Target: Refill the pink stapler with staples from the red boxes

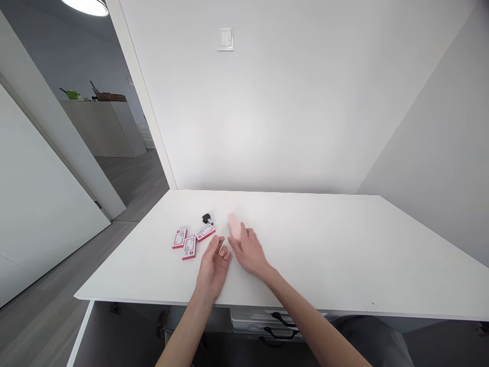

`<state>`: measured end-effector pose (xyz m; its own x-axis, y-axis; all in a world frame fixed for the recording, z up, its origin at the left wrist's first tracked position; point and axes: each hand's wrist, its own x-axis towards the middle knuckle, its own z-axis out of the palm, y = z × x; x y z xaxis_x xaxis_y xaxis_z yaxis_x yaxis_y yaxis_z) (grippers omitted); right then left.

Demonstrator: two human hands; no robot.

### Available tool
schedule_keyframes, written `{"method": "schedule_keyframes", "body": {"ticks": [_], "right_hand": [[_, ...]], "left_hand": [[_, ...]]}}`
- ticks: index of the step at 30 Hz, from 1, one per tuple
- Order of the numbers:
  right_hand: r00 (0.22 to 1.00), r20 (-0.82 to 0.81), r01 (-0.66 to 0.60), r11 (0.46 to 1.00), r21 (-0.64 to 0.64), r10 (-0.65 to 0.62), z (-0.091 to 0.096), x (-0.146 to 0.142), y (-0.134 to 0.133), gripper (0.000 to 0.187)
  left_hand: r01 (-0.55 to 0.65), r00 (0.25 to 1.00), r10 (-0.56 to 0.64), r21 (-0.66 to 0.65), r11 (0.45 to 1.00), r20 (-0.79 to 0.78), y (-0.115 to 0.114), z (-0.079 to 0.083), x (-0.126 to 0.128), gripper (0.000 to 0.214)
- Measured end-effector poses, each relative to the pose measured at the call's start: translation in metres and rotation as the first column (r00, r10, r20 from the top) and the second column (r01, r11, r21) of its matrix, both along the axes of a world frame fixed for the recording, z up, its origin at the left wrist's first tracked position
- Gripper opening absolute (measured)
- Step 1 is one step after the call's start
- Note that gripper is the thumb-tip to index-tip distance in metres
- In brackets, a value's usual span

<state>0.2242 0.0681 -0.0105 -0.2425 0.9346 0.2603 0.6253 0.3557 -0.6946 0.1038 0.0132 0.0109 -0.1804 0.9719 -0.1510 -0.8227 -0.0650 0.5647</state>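
Note:
Three small red-and-white boxes (189, 241) lie close together on the white table (344, 244). A small black object (207, 219) sits just behind them. My left hand (213, 265) rests palm up next to the boxes, its fingers curled, with a tiny item I cannot make out at the fingertips. My right hand (248, 251) lies beside it, reaching forward. Its fingers close round the near end of a blurred pale pink object (233, 223).
The table stands against a white wall with a wall plate (225, 38). A doorway on the left opens to a room with a cabinet (103, 127). Drawers with black handles (275, 326) sit under the table's near edge.

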Motion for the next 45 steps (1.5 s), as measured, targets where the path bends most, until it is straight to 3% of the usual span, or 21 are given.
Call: {"method": "schedule_keyframes", "body": {"ticks": [3,7,12,18,22,25,33,35,36,39,41,43,45], "right_hand": [[0.951,-0.266,-0.195,0.974,-0.117,0.159,0.001,-0.015,0.001,0.063],[0.868,-0.484,-0.197,0.972,-0.126,0.113,-0.006,0.003,-0.011,0.038],[0.796,-0.586,-0.316,0.929,-0.191,0.150,-0.006,0.035,-0.027,0.024],[0.698,-0.709,-0.306,0.937,-0.171,0.098,-0.004,0.042,-0.034,0.036],[0.673,-0.738,-0.300,0.933,-0.201,0.057,-0.005,0.041,-0.036,0.040],[0.677,-0.732,-0.343,0.913,-0.222,0.076,-0.005,0.039,-0.037,0.042],[0.659,-0.748,-0.330,0.925,-0.189,0.082,-0.001,0.041,-0.041,0.041],[0.670,-0.738,-0.315,0.931,-0.186,0.079,-0.002,0.049,-0.043,0.041],[0.684,-0.725,-0.305,0.934,-0.185,0.079,-0.004,0.056,-0.043,0.041],[0.746,-0.661,-0.276,0.941,-0.193,0.083,-0.008,0.087,-0.045,0.042],[0.773,-0.631,-0.253,0.945,-0.209,0.067,-0.009,0.114,-0.046,0.042],[0.783,-0.621,-0.225,0.950,-0.219,0.042,-0.010,0.140,-0.047,0.042],[0.784,-0.621,-0.191,0.954,-0.231,0.007,-0.010,0.159,-0.049,0.042]], "left_hand": [[0.008,1.000,-0.008,0.016,1.000,-0.008,-0.002,0.002,-0.001,0.017],[-0.027,0.998,0.028,0.015,1.000,-0.056,-0.003,0.001,0.000,0.021],[0.016,0.943,0.000,0.045,0.999,-0.332,-0.005,-0.003,0.007,0.026],[0.077,0.700,-0.015,0.055,0.995,-0.714,-0.010,-0.001,0.018,0.035],[0.025,0.599,0.038,0.066,0.998,-0.800,-0.012,0.002,0.021,0.036],[0.056,0.539,0.013,0.052,0.997,-0.842,-0.014,0.003,0.021,0.040],[0.118,0.477,-0.007,0.057,0.991,-0.879,-0.017,0.003,0.028,0.044],[0.059,0.362,0.063,0.090,0.994,-0.930,-0.020,0.004,0.022,0.040],[0.005,0.255,0.119,0.125,0.992,-0.960,-0.021,0.004,0.015,0.037],[-0.155,-0.230,0.270,0.310,0.938,-0.935,-0.027,0.005,-0.021,0.033],[-0.208,-0.505,0.248,0.395,0.895,-0.827,-0.029,0.005,-0.051,0.039],[-0.314,-0.645,0.102,0.384,0.868,-0.757,-0.030,0.005,-0.075,0.050],[-0.359,-0.700,-0.039,0.304,0.882,-0.713,-0.030,0.006,-0.089,0.059]]}}
